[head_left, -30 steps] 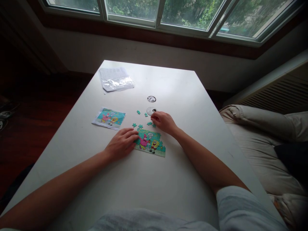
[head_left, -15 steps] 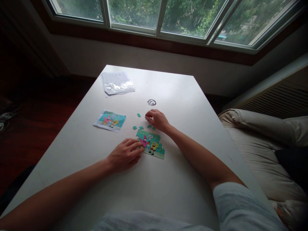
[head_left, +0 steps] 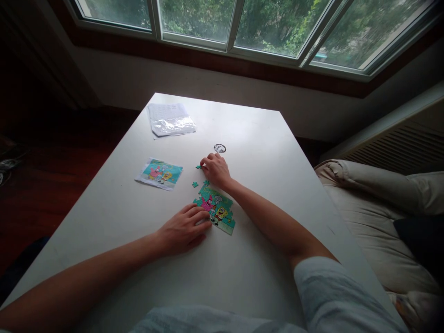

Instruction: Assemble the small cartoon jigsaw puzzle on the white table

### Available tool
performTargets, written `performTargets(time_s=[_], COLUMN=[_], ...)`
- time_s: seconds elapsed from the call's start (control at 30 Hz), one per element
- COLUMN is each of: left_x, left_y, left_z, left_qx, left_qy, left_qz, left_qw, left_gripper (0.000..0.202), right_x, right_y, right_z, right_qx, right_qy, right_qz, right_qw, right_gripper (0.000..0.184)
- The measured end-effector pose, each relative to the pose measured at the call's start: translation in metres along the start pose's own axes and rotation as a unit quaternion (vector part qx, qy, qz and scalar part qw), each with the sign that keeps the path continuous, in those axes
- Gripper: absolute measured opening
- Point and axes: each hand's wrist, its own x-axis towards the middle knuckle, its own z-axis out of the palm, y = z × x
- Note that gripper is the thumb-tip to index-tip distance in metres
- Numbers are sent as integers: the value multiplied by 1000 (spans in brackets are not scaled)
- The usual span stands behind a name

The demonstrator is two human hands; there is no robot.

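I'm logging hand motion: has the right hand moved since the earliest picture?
Yes. Judged against the round disc on the table, the right hand has moved left and slightly forward.

Short sleeve (head_left: pixel 321 291) — pale grey, perhaps

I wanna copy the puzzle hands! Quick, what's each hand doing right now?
Left hand: open, fingers at the left side of the joined puzzle.
Right hand: fingertips by a loose piece; can't tell whether it's gripped.

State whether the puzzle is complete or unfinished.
Unfinished: the puzzle has a jagged, notched edge, and a loose piece lies apart from it.
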Motion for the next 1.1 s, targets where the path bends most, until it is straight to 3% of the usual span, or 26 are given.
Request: performTargets(time_s=[0.33,0.57,0.77,0.93,1.1], left_x=[0,-2,-1,-1,-3], left_y=[-8,-9,-7,-7,-10], left_z=[-5,-2,-3,-2,2], left_qx=[-17,-33,-30,-37,-24], left_qy=[12,27,34,30,25], left_qz=[-7,2,1,-1,-16], left_qw=[1000,999,999,999,999], left_gripper=[42,21,14,22,38], right_x=[3,5,14,9,-17], right_y=[-5,-10,-7,-6,0], right_z=[1,5,3,-3,-23], right_qx=[10,6,20,95,219], right_qy=[-18,-7,-46,-38,-27], right_qz=[4,19,32,20,3], right_qw=[1000,1000,998,995,975], right_gripper=[14,12,7,9,7])
